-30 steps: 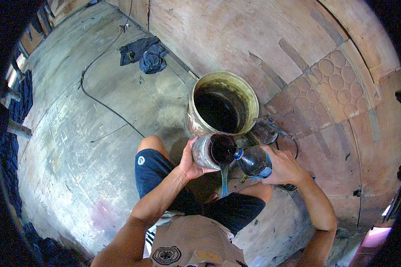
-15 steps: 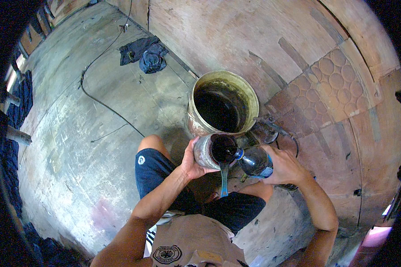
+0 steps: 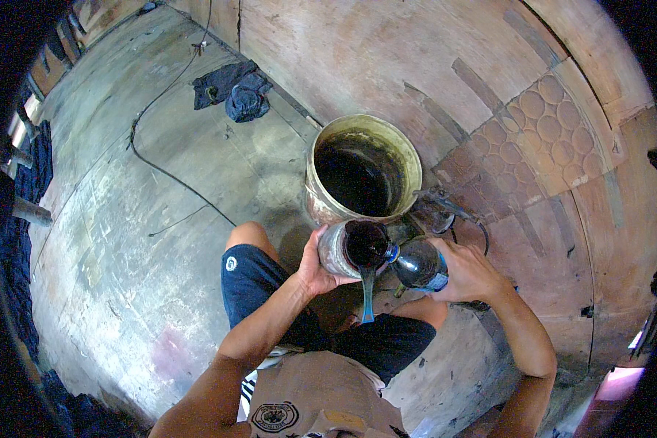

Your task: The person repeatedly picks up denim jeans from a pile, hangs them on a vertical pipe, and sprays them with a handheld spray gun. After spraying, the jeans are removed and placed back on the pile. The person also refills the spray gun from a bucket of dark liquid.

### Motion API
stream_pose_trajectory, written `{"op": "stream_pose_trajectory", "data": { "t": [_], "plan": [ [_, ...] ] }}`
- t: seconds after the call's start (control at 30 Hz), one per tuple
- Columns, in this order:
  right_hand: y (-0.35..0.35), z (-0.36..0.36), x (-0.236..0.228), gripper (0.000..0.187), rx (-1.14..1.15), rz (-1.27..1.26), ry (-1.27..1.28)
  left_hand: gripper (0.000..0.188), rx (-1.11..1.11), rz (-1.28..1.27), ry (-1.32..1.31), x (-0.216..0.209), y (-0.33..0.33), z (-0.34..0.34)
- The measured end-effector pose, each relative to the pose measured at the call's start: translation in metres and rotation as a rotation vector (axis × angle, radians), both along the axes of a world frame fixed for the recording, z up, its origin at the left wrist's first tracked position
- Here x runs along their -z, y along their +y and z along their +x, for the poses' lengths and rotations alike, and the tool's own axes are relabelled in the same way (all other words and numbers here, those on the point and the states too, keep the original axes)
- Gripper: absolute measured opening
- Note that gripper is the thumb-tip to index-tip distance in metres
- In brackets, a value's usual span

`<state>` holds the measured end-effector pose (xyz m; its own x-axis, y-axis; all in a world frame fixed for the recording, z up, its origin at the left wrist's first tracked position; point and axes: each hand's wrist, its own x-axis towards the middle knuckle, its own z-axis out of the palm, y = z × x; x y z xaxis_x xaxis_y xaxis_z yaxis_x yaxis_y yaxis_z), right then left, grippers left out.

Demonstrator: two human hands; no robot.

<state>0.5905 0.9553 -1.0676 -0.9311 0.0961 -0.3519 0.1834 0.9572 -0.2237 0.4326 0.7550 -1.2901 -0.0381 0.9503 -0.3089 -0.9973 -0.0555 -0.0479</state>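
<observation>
My left hand (image 3: pixel 316 269) is wrapped round a pale, stained cup-like container (image 3: pixel 333 247) with dark liquid inside. A blue-handled tool (image 3: pixel 368 298) leans out over its near rim; its working end is hidden. In my right hand (image 3: pixel 471 271) lies a clear plastic bottle (image 3: pixel 417 266) with dark contents and a blue label. The bottle is tipped left, its blue neck at the container's right rim. Whether liquid is running out is too small to tell. Just beyond both hands stands a large stained bucket (image 3: pixel 321 203), dark inside.
Right of the bucket, a black tool with a cable (image 3: pixel 445 212) lies close to the wall. Crumpled dark cloths (image 3: pixel 244 98) are on the floor at the far left. A thin black cable (image 3: pixel 157 166) winds across the floor. Wooden panels (image 3: pixel 416 51) rise beyond.
Both hands keep their grips, with the bottle still tipped at the container. Only the surroundings have shifted slightly to the left in the view.
</observation>
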Motion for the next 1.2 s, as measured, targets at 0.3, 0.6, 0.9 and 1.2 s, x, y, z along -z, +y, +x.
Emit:
{"op": "stream_pose_trajectory", "data": {
  "t": [0.3, 0.6, 0.9, 1.2],
  "plan": [
    [0.0013, 0.0023, 0.0005, 0.086, 0.037, 0.027, -0.058, 0.066, -0.003, -0.017, 0.008, -0.0007, 0.0008, 0.0023],
    [0.0036, 0.0043, 0.0025, 0.086, 0.036, 0.019, -0.072, 0.066, 0.001, -0.012, -0.011, 0.0003, 0.0024, 0.0039],
    [0.0055, 0.0041, -0.001, 0.088, 0.039, 0.002, -0.106, 0.066, 0.012, 0.042, -0.034, 0.0042, 0.0054, 0.005],
    [0.0052, 0.0051, -0.0025, 0.086, 0.026, 0.038, -0.095, 0.067, 0.018, 0.046, -0.033, 0.0024, 0.0069, 0.0056]
  ]
}}
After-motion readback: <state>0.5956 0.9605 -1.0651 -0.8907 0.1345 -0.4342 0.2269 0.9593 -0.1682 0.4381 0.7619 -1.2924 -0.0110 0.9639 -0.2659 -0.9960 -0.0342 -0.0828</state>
